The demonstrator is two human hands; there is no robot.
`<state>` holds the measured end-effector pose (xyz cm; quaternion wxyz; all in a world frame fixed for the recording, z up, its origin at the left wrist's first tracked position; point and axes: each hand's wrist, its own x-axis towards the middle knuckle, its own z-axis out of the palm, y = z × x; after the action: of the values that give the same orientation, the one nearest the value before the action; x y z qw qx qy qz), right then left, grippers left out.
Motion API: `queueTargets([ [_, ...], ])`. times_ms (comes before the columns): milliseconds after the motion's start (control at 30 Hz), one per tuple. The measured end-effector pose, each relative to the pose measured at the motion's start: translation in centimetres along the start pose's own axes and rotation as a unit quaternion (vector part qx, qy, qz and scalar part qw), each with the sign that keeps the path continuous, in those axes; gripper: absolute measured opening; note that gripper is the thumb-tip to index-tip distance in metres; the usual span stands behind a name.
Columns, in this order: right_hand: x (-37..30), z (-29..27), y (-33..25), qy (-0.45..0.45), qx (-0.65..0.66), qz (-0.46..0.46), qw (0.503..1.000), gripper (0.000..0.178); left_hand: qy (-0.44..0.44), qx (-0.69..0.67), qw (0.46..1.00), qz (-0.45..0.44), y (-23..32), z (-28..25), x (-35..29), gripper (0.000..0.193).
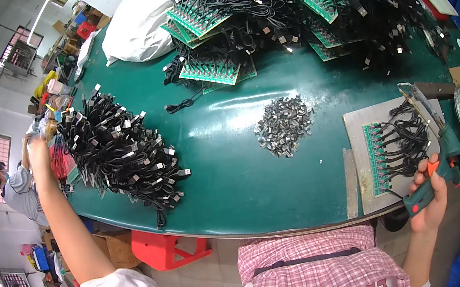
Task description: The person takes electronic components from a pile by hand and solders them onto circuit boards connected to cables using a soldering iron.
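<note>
At the right edge of the table, my right hand [429,204] is closed round the dark green handle of a soldering gun [451,146] with an orange trigger. Beside it, on a grey board [357,122], lies a strip of green circuit boards [376,158] with black cables [405,138] attached along one side. My left arm stretches to the far left, where my left hand [36,144] is near assorted items past the cable pile; its fingers are too small and blurred to read. A heap of small metal connectors [285,126] sits mid-table.
A pile of black USB cables [122,152] covers the table's left part. Stacks of green boards with cables [209,71] stand at the back, beside a white bag [140,24]. A red stool [165,248] is below the front edge. Another person [20,191] is at far left.
</note>
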<state>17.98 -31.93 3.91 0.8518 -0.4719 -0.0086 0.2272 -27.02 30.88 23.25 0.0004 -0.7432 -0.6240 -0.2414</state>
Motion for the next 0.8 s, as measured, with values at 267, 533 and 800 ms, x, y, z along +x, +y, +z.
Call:
queueTargets([
  [267, -1.5, 1.8, -0.2, 0.036, -0.01, -0.006, 0.999, 0.036, -0.056, -0.157, 0.972, 0.167, 8.2, 10.0, -6.3, 0.042],
  [533, -0.8, 0.8, -0.3, -0.027, 0.006, 0.024, 0.999, 0.033, 0.037, 0.003, 0.983, 0.181, 6.7, 6.4, -3.9, 0.043],
  [800, -0.6, -0.9, -0.5, -0.005, 0.033, 0.009, 0.999, 0.033, -0.249, -0.196, 0.764, 0.563, 35.9, 15.9, -36.9, 0.072],
])
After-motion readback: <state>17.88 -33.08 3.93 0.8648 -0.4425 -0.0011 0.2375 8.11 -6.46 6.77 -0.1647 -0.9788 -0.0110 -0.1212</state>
